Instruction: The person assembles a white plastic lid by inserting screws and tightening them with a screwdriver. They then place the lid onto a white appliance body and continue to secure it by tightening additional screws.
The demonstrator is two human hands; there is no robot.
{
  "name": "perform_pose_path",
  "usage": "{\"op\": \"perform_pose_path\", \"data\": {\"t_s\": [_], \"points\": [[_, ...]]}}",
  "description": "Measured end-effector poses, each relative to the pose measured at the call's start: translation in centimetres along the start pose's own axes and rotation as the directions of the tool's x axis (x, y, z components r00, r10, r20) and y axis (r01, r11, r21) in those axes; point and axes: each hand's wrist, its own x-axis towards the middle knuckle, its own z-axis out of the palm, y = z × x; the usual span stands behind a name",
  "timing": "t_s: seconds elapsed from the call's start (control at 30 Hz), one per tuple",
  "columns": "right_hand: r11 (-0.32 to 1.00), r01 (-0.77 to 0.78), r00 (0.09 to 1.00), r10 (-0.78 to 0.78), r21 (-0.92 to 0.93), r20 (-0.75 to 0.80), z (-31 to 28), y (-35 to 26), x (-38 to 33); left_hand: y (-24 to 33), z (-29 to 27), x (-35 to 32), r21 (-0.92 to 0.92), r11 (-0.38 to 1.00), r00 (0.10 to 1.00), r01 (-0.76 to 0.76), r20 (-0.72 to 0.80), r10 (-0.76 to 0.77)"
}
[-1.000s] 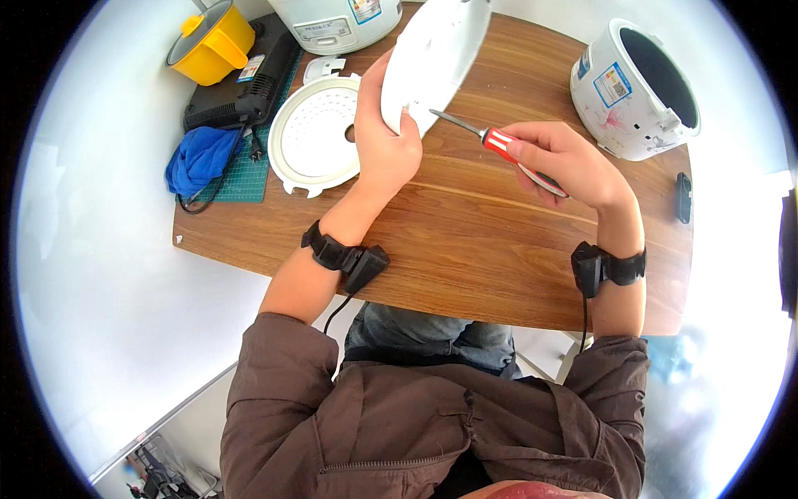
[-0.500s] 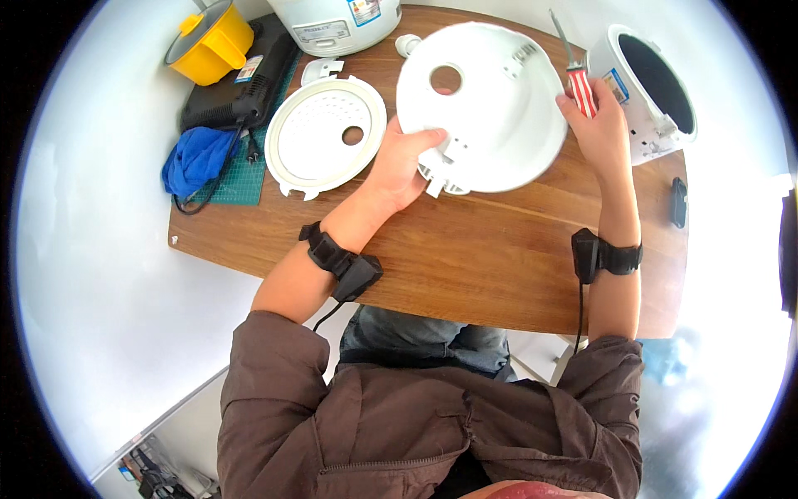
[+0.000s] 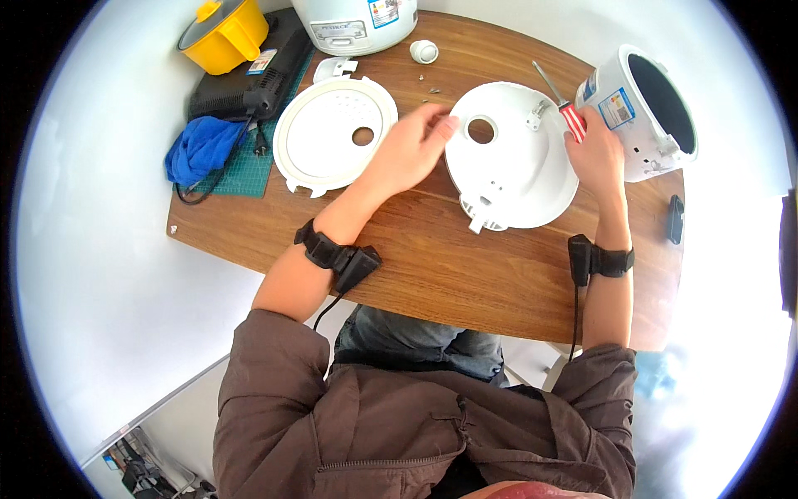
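A white round plastic lid shell (image 3: pixel 532 179), with a round hole and a hinge-like tab at its near edge, lies on the wooden table. My left hand (image 3: pixel 416 148) is at the shell's left rim, fingers loosely apart and holding nothing; whether the fingertips touch the rim is unclear. Over the shell's right side, my right hand (image 3: pixel 597 151) is closed round the red-and-white striped handle of a screwdriver (image 3: pixel 549 83), its shaft pointing away and left. To the left rests a cream-rimmed round inner cover (image 3: pixel 332 137) with a hole.
A white pot-like appliance body (image 3: pixel 619 108) with a dark inside stands at right, another white appliance (image 3: pixel 357 25) at the back. Small screws (image 3: pixel 432 90) and a white cap (image 3: pixel 424 51) lie behind the shell. At left are a yellow pot (image 3: pixel 224 41), black device (image 3: pixel 229 96) and blue cloth (image 3: pixel 204 151).
The lid shell has come down from my left hand onto the table, nearer and to the right. My left hand has let go of it. The screwdriver has tilted further left and lower in my right hand.
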Motion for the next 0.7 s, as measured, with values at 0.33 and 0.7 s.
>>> {"op": "perform_pose_path", "data": {"t_s": [0.33, 0.7], "points": [[0.995, 0.09, 0.994, -0.092, 0.038, 0.057, 0.5, 0.6, 0.2, -2.3, -2.1, 3.1, 0.822, 0.523, 0.85, -0.227, -0.094, 0.517], [0.984, 0.165, 0.981, -0.158, 0.063, -0.111, -1.3, -0.1, -0.4, -3.0, -1.2, 5.8, 0.896, 0.379, 0.874, -0.23, 0.019, 0.485]]}}
